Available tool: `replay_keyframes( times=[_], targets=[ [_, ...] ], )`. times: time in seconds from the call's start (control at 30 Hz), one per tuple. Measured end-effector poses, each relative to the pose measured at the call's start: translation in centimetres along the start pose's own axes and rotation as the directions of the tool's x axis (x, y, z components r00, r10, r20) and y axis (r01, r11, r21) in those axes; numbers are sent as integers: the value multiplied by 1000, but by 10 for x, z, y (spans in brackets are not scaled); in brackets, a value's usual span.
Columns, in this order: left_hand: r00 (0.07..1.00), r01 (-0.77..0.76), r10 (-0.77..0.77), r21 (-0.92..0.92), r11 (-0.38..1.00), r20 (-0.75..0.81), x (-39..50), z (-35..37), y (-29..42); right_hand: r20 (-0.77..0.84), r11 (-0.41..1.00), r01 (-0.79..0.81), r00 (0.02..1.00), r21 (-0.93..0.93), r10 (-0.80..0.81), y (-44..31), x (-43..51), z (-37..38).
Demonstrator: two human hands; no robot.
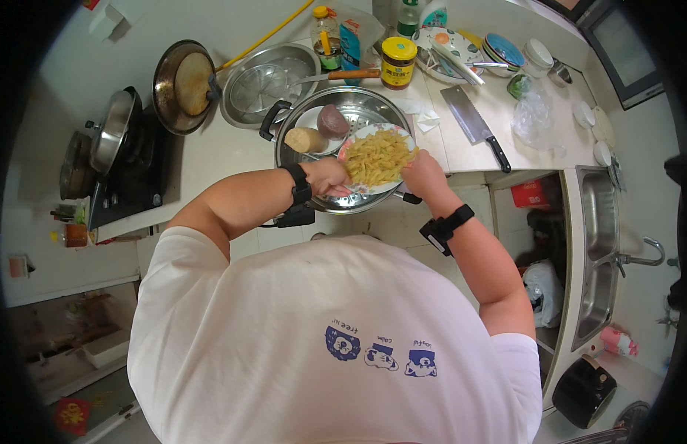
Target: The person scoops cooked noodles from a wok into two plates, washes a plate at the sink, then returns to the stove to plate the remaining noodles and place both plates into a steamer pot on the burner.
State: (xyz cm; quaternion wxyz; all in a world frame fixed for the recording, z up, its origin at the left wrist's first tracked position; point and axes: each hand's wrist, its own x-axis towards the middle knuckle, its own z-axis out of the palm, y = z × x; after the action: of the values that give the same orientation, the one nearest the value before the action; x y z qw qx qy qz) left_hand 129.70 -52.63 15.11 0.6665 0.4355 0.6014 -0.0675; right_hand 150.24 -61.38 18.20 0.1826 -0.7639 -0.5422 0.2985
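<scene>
My left hand [328,176] and my right hand [424,171] grip opposite sides of a plate with a pink floral rim [371,132]. A heap of yellow cooked strips [378,158], perhaps potato, covers its middle. I hold the plate over the near right part of a stainless steel steamer pot [352,206] with a perforated tray. Behind it, inside the pot, a white plate [309,116] carries a purple bun [333,121] and a tan bun [306,140]. The pot has black handles [274,117]. Whether the held plate touches the pot cannot be told.
Right of the pot lies a cleaver [470,116]. A yellow-lidded jar [398,64] and a metal basin [228,94] with a wire strainer [260,86] stand behind. At left are a wok [165,83] and a stove [130,188]; at right, a sink [597,222].
</scene>
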Motion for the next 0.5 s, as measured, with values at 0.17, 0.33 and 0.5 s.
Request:
replay_keyframes(
  times=[0.17, 0.33, 0.5],
  targets=[
    [998, 63, -63, -5, 998, -3, 19, 0, 4, 51, 999, 6, 999, -46, -4, 10, 19, 2],
    [993, 54, -53, 12, 998, -102, 33, -11, 12, 1, 995, -95, 995, -32, 95, 16, 32, 16],
    [994, 23, -17, 59, 998, -107, 36, -12, 11, 75, 989, -15, 997, -148, 27, 17, 32, -6]
  ],
)
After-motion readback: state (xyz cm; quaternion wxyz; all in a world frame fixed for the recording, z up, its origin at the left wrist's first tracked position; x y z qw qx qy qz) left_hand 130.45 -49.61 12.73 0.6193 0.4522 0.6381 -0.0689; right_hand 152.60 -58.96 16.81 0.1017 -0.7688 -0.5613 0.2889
